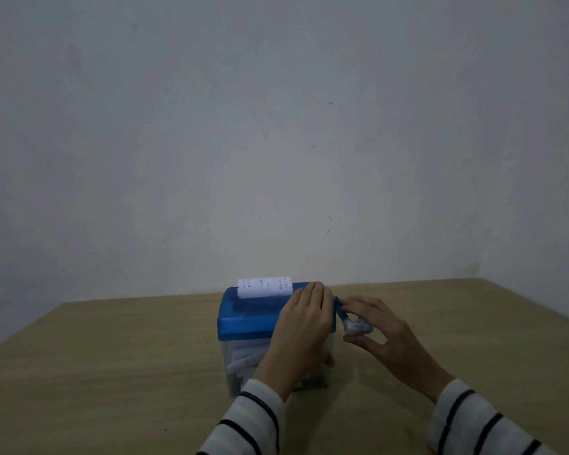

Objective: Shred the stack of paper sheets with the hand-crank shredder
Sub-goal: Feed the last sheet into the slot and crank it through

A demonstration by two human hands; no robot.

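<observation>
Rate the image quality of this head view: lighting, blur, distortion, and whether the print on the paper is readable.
Head view: dim, flat, bluish light with no glare; soft blur over the right hand and crank knob; wide-angle bending shows in the table edges; print on the paper standing in the shredder shows only as specks, unreadable; the left hand on the lid is fairly sharp.

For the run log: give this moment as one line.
left hand presses shredder lid | right hand pinches crank knob | printed sheet upright in slot | shreds in bin
</observation>
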